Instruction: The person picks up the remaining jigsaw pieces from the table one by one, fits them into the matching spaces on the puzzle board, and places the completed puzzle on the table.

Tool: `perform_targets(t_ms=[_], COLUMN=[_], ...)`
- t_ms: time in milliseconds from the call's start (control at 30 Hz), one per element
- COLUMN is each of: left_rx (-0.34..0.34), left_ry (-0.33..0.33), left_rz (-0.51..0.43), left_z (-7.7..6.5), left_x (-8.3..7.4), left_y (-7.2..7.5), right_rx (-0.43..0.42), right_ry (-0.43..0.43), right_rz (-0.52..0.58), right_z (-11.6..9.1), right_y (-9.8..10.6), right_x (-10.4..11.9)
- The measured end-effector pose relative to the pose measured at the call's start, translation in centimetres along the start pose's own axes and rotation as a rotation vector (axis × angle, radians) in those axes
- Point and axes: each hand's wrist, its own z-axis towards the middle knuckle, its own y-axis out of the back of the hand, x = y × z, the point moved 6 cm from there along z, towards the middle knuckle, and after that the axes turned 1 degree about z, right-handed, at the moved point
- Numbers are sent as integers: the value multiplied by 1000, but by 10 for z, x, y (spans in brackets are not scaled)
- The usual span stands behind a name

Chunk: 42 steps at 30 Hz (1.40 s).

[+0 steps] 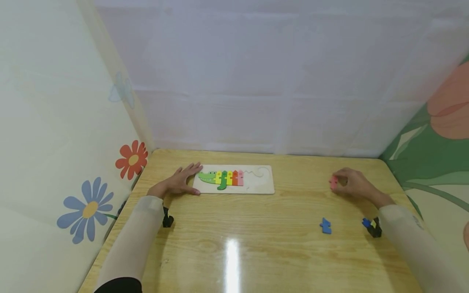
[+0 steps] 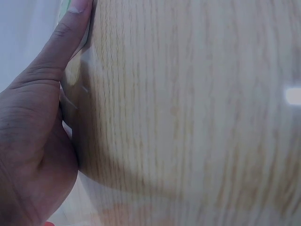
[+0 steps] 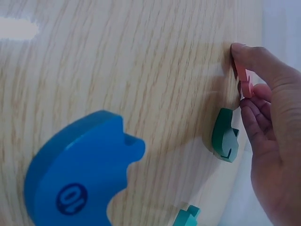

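Observation:
A white puzzle board (image 1: 259, 187) with a crocodile picture lies toward the back of the table, its left part filled with green, yellow, orange, red and pink pieces (image 1: 230, 178). My left hand (image 1: 180, 180) is spread at the board's left end, fingers at the back corner and thumb (image 2: 61, 42) at the front one. Off to the right, my right hand (image 1: 353, 185) pinches a pink puzzle piece (image 1: 333, 182) between thumb and fingers, low over the table. In the right wrist view, a dark green piece (image 3: 225, 136) lies beside that hand.
A blue puzzle piece (image 1: 325, 226) lies on the table in front of my right hand. The right wrist view shows a large blue piece (image 3: 77, 174) marked 10 and a teal piece (image 3: 186, 217). White cloth (image 1: 234, 81) hangs behind the table's back edge.

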Motion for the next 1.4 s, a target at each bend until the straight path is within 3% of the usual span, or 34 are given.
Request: perform_targets(t_ms=[700,933,1200,1400], left_rx=[-6,-1,-3,4], left_ry=[-2,0,-1,4], left_rz=[-1,-1,-2,1], left_z=[0,0,0,1], left_x=[0,1,0,0], left_y=[0,-1,0,-2], right_rx=[-25,-41,-44,-69], right_ry=[24,66,51,91], right_rz=[8,19,49,42], right_z=[6,9,12,16], right_y=[5,9,13,18], right_x=[12,18,22,30])
